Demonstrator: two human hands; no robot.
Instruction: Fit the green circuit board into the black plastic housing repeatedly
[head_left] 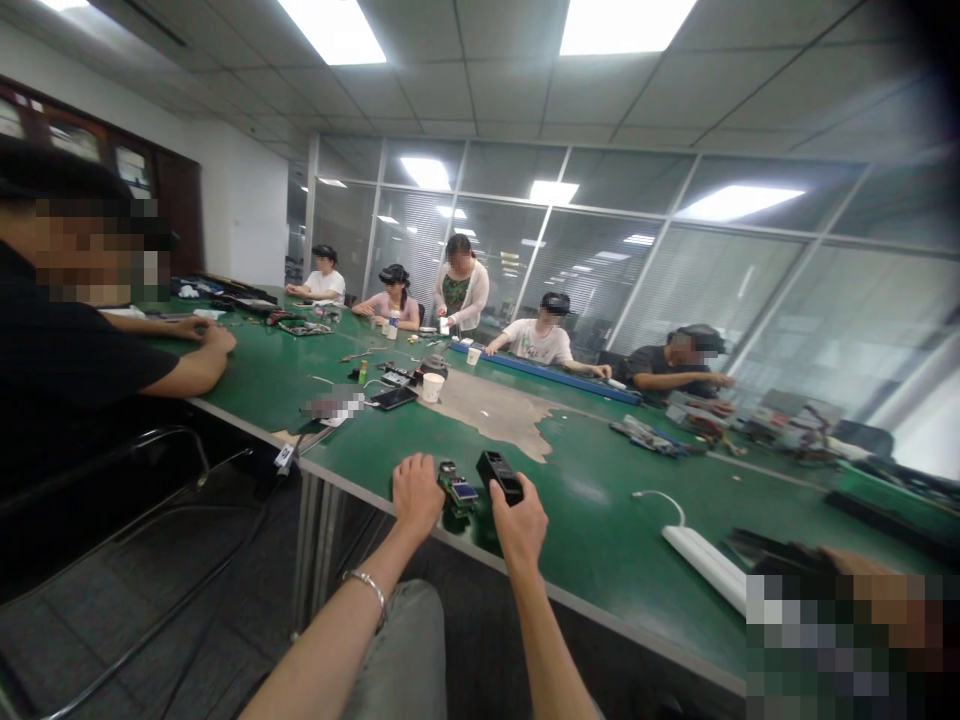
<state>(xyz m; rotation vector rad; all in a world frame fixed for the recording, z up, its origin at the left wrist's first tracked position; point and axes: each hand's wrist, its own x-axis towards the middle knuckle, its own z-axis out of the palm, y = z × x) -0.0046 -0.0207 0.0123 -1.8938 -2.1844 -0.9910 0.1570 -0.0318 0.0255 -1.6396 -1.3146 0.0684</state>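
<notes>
A black rectangular case point(498, 474) with openings in its upper face is held in my right hand point(522, 518), thumb and fingers closed round its near end. Just left of it, a small green circuit board point(458, 488) with a bluish screen is at the table's front edge. My left hand point(417, 492) is beside the board's left side, its fingers curled down at the green table point(592, 540). Whether its fingertips touch the board or hold anything is too small to tell.
Beyond my hands stand a paper cup point(433, 387) and a dark phone point(394, 398). A white power strip point(705, 568) lies to the right. Loose parts point(651, 436) lie farther back. Several people sit round the table; one stands. A person's arm point(187, 365) rests at left.
</notes>
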